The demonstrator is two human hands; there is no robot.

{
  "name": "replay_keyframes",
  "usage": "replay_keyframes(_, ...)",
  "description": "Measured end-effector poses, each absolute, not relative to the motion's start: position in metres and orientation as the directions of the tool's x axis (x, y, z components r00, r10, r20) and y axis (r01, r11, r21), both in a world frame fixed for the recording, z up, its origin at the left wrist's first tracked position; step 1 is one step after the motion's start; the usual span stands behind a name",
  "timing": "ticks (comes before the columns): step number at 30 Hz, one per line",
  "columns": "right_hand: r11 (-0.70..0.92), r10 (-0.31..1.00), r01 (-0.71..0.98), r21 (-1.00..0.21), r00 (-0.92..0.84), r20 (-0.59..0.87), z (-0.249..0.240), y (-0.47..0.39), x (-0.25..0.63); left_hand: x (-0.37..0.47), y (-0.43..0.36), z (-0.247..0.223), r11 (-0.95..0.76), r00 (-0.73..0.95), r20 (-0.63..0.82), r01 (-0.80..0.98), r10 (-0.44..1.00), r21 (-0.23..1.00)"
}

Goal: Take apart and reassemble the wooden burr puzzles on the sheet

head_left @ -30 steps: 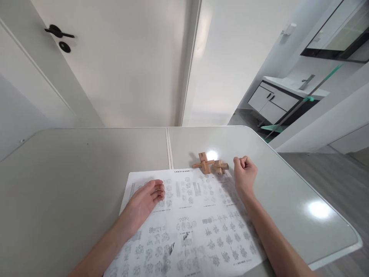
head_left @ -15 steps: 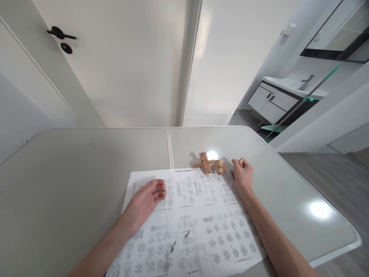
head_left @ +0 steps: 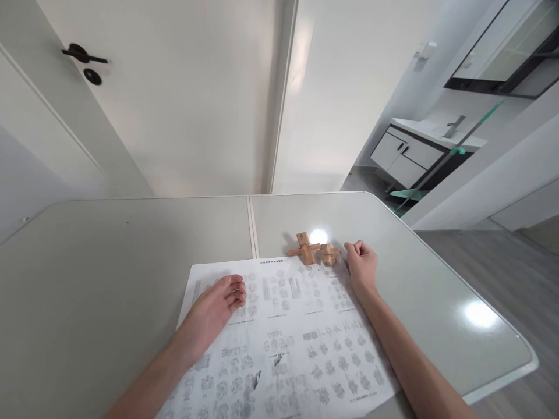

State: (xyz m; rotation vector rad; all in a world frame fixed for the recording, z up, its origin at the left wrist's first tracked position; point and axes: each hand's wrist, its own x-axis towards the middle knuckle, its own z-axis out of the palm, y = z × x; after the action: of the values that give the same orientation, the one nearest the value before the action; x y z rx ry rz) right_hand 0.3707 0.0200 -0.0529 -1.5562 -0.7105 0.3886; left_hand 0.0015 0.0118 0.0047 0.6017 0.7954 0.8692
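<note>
My left hand [head_left: 216, 308] rests on the left part of a large printed sheet [head_left: 283, 326], palm turned inward, its fingers loosely curved and holding nothing. To the right, my right hand [head_left: 362, 265] is closed in a fist beside the sheet's upper right edge; whether anything is inside cannot be seen. Just left of that fist lies a small wooden interlocking puzzle [head_left: 328, 254]. Touching or nearly touching it is a larger cross-shaped wooden puzzle [head_left: 304, 249] with a dark mark on its upper piece. Neither hand touches the puzzles. Rows of small diagrams cover the sheet, which has two torn spots.
The grey table [head_left: 109, 291] has a seam down its far half and a rounded right edge. A white door [head_left: 174, 105] with a black handle [head_left: 82, 53] stands behind it. At the right are a washbasin cabinet [head_left: 408, 154] and a green-and-grey pole [head_left: 449, 152].
The whole view has shifted slightly, so things appear a little further left. Both hands keep their poses, and the puzzles and sheet stay in place.
</note>
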Motion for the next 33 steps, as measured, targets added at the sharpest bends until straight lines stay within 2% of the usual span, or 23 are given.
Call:
replay_keyframes(24,-0.053,0.671,0.325,-0.944,0.712,0.207,-0.05,0.019,0.367,0.001,0.012,0.002,0.522,0.411,-0.355,-0.429,0.84,0.738)
replay_keyframes(33,-0.11,0.722,0.465,-0.878,0.644,0.251,-0.04,0.014,0.359,0.003,0.012,0.007,0.522,0.412,-0.358,-0.412,0.838,0.747)
